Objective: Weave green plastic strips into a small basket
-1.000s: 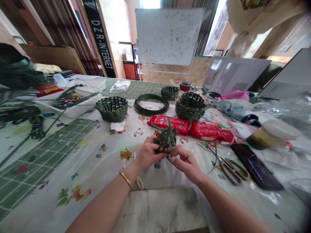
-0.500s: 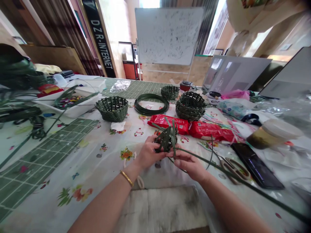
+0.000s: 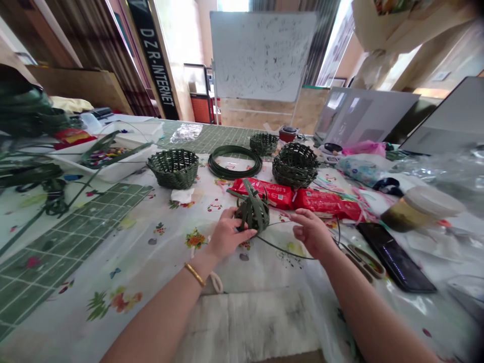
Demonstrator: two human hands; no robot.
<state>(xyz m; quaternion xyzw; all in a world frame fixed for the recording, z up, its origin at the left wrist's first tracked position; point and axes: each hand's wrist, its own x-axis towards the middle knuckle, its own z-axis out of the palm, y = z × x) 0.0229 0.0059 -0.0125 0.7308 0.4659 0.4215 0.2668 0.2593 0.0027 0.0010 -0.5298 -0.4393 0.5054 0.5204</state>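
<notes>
My left hand point(image 3: 226, 235) grips a small half-woven green basket point(image 3: 252, 210) whose loose strips stick upward. It sits low over the flowered tablecloth point(image 3: 159, 252). My right hand point(image 3: 312, 232) is just right of the basket, fingers curled, pinching a thin green strand point(image 3: 282, 248) that loops down across the cloth and back toward the basket. A gold bangle point(image 3: 195, 274) sits on my left wrist.
Three finished green baskets point(image 3: 173, 168) point(image 3: 295, 165) point(image 3: 263, 143) and a coil of green strip point(image 3: 235, 162) lie beyond. Red packets point(image 3: 298, 197), scissors point(image 3: 363, 259), a black phone point(image 3: 395, 257) and a lidded jar point(image 3: 416, 209) are at right. A white tray point(image 3: 113, 161) stands at left.
My right hand has let go of the basket and moved right, pulling the green strand through. The basket has dropped lower and tilted in my left hand.
</notes>
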